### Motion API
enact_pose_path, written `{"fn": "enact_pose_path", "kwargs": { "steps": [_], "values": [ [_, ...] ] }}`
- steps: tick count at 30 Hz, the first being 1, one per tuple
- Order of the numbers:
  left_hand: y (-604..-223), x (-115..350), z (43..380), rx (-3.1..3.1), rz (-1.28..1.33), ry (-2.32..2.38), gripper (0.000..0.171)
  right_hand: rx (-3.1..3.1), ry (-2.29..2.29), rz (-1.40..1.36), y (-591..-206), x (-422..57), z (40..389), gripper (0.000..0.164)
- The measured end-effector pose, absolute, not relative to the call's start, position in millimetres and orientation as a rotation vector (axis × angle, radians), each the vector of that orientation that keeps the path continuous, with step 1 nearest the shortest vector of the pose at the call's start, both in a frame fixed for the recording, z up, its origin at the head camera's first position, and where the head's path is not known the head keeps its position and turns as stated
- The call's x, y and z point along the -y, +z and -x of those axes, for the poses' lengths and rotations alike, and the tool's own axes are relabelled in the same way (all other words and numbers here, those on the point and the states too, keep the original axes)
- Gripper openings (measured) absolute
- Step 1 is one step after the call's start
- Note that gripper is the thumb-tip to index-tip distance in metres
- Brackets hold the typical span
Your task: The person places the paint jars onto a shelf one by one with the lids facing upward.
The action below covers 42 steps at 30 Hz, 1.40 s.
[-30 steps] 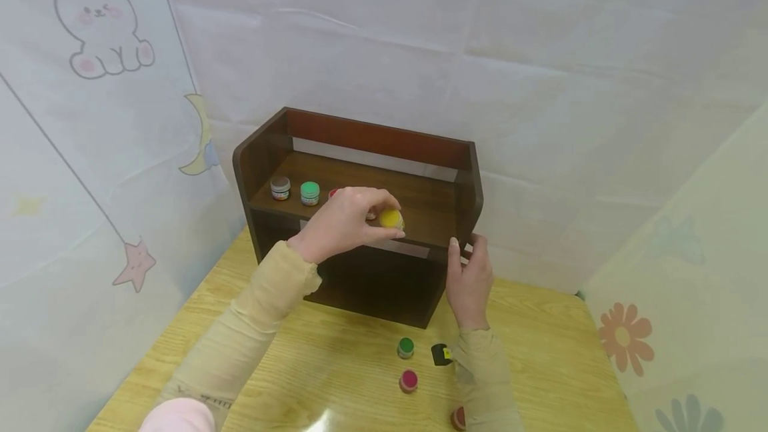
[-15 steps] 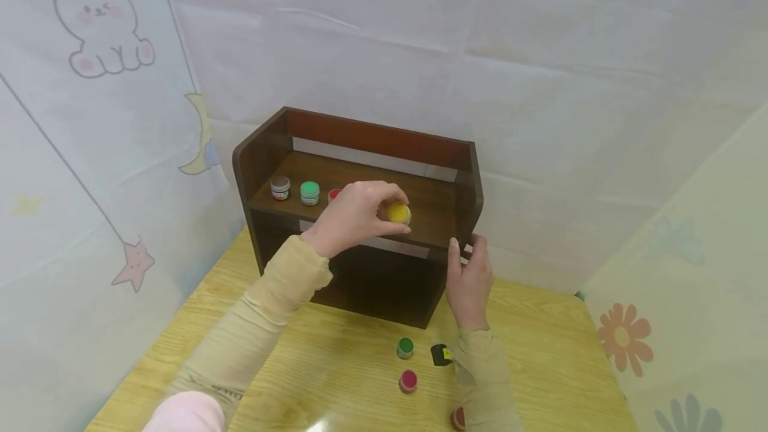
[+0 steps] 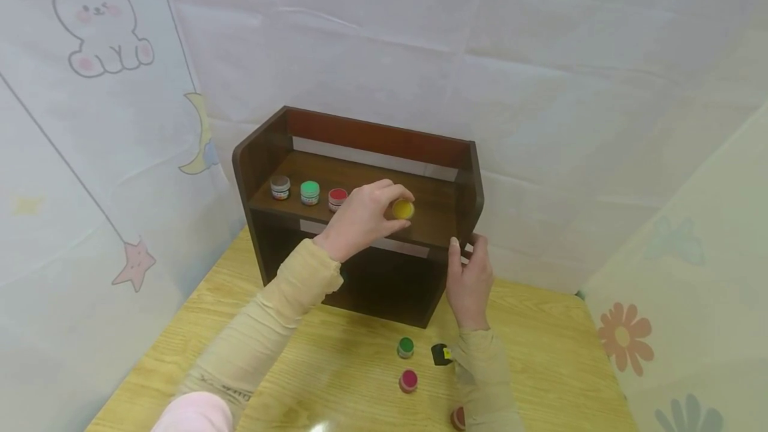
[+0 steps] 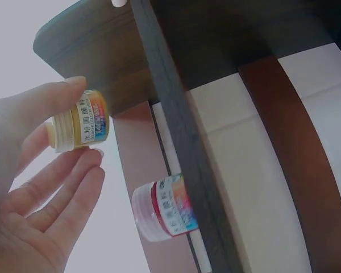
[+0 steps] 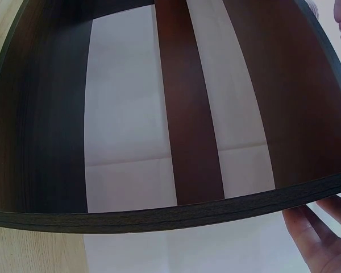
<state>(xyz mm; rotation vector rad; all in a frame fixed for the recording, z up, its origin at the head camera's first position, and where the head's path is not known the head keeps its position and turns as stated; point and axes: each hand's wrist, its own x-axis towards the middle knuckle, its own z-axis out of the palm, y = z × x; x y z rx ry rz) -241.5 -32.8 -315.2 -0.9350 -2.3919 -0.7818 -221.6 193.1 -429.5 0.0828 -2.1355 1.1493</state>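
My left hand (image 3: 363, 219) pinches a small paint jar with a yellow lid (image 3: 403, 209) between thumb and fingers, in front of and above the upper shelf's right part. In the left wrist view this yellow paint jar (image 4: 81, 122) shows its printed label. My right hand (image 3: 470, 282) holds the right side panel of the dark wooden shelf (image 3: 354, 119), thumb at the front edge and fingers on the outer side. On the upper board stand a grey-lidded jar (image 3: 280, 188), a light green jar (image 3: 309, 193) and a red jar (image 3: 338, 199), in a row to the left; my left hand covers the board beyond them.
On the wooden table (image 3: 336, 365) before the shelf are a dark green jar (image 3: 405, 347), a magenta jar (image 3: 409, 381), a black item with a yellow mark (image 3: 441, 355) and a reddish-brown jar (image 3: 459, 418), partly behind my right sleeve. White printed cloth (image 3: 384, 32) hangs behind.
My left hand has moved right and slightly up with the yellow paint jar, uncovering more of the red jar. My right hand stays on the shelf's side panel.
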Motion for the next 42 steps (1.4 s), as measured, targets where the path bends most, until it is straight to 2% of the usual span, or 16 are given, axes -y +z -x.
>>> {"fn": "enact_pose_path", "kwargs": {
  "steps": [6, 12, 42],
  "values": [
    [-323, 25, 244, 2.446, 0.872, -0.819, 0.043, 2.143, 1.144, -0.071, -429, -193, 221, 0.036],
    [-330, 22, 247, 2.466, 0.818, -0.835, 0.038, 2.149, 1.153, -0.066, -428, -193, 220, 0.037],
    [-328, 8, 248, 2.580, 0.808, -0.723, 0.041, 2.131, 1.158, -0.083, -428, -192, 221, 0.037]
  ]
}}
